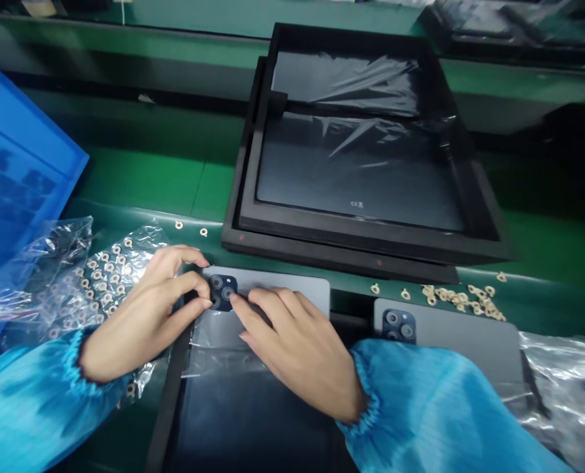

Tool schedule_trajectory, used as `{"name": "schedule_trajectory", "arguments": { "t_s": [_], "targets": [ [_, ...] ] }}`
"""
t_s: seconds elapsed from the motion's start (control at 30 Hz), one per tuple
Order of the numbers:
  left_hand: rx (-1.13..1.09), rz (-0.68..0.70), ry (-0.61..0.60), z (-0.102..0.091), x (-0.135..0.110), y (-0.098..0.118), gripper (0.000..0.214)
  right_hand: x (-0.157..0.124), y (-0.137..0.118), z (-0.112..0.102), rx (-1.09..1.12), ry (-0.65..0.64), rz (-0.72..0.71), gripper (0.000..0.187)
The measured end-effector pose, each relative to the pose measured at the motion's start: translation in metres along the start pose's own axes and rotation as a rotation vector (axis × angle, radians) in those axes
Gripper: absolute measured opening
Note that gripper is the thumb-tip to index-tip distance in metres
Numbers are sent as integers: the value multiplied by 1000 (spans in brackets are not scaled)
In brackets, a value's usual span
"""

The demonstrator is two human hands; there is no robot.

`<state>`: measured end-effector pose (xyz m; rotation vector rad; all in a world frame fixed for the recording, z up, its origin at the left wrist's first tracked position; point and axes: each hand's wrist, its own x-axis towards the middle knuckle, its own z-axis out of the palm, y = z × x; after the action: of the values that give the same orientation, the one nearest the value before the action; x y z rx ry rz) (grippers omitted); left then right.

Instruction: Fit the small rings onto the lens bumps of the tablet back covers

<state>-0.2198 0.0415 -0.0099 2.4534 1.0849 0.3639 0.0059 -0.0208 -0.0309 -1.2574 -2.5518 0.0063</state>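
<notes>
Assembly workshop, from where I stand. Green work surface [169, 177] under the black tray stack [317, 252]; blue plastic bin [23, 125] left of it; small ring-shaped parts [463, 299] and blue elastic-cuffed sleeves [421, 394] before it.

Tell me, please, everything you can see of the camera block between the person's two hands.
The camera block is a dark blue, glossy-looking square with rounded corners, bearing round, dark-ringed lenses and a small pale spot. It lies lens side up at the far left corner of a grey panel. The left hand has its fingertips at the block's left edge; a fingertip of the right hand meets its right side. How firmly they press cannot be told.
</notes>
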Motion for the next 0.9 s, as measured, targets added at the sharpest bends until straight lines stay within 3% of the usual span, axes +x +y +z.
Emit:
{"name": "schedule_trajectory", "arguments": {
  "t_s": [0.13, 0.27, 0.43, 0.53, 0.63, 0.77, 0.9],
  "targets": [
    [-23, -23, 37, 10, 4, 5, 9, 10, -3, 4, -11, -26, 13, 44],
    [-185, -145, 22, 16, 6, 2, 3, 10, -2, 2, -14, -20, -3, 45],
    [-477, -257, -19, 22, 7, -5, 31, 6, 2, 0, -15, -20, -26, 35],
    [-406, -230, -37, 19, 1, -4, 44, 4, 2, 1, -12, 5, -44, 31],
    [-204, -238, -32, 9, -14, 4, 52, 5, 0, 2, -9, 2, -59, 33],
    [17, -278, -23, -6, -46, 12, 46, 9, -4, 3, -24, -36, -61, 38],
    [91, -343, 99, -16, -99, -4, 37, 12, -7, 5, -39, -50, -64, 37]
  ]
}}
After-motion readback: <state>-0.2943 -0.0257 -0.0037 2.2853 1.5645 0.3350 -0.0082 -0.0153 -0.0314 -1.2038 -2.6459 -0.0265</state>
